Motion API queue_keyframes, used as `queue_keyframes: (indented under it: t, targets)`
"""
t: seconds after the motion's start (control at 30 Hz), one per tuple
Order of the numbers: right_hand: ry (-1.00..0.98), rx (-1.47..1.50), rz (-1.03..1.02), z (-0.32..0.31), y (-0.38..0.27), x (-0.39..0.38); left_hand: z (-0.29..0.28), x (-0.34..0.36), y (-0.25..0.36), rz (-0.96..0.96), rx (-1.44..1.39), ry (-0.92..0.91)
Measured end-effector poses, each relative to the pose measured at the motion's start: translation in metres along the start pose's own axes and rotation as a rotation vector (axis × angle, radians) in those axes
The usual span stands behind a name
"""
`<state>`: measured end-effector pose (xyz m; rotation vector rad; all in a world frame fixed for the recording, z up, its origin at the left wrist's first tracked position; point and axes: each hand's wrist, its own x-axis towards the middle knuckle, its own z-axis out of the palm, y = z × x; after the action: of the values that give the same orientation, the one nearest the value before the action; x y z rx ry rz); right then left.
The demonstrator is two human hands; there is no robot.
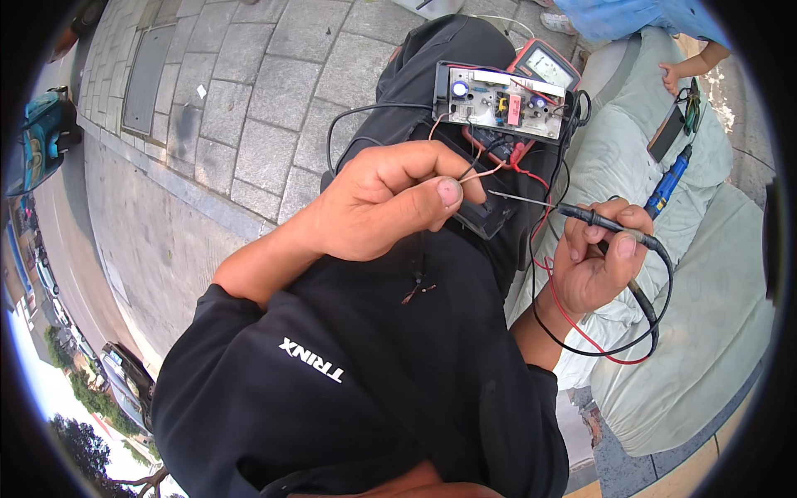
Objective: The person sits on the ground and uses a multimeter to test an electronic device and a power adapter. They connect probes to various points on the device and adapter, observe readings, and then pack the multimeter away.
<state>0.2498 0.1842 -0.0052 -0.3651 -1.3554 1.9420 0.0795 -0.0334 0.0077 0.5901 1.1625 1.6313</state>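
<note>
My left hand [390, 195] is closed, with thumb and forefinger pinching thin wires [483, 173] that run down from a circuit board. My right hand [602, 257] grips a black multimeter probe [589, 217]. Its long metal tip [523, 198] points left, close to the pinched wires; I cannot tell whether they touch. A second black handle [639, 297] shows below the right fingers. The circuit board [508, 108] sits in a dark housing over my lap, carrying several small components. Behind and beneath it lies a red multimeter [544, 68] with a lit grey display.
Red and black leads [581, 336] loop under my right hand. On the pale cloth-covered cushion [647, 100] at the right lie a blue tool [667, 184] and a dark flat object [667, 134]. Another person's hand [671, 79] rests nearby. Grey paving [266, 83] spreads out at the left.
</note>
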Motion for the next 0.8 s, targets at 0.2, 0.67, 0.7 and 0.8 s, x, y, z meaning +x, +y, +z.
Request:
queue_keyframes:
  t: [0.2,0.67,0.7,0.8]
  targets:
    - [0.053,-0.186,-0.112,0.019,0.006,-0.019,0.0,0.0,-0.009,-0.014,-0.116,0.062]
    - [0.047,-0.08,-0.063,0.025,0.013,-0.02,0.0,0.003,-0.012,-0.054,-0.081,0.183]
    - [0.046,-0.055,-0.059,0.027,0.013,-0.021,0.0,0.002,-0.011,-0.055,-0.085,0.19]
    - [0.004,-0.052,-0.047,0.033,0.012,-0.018,0.002,0.001,-0.012,-0.066,-0.036,0.237]
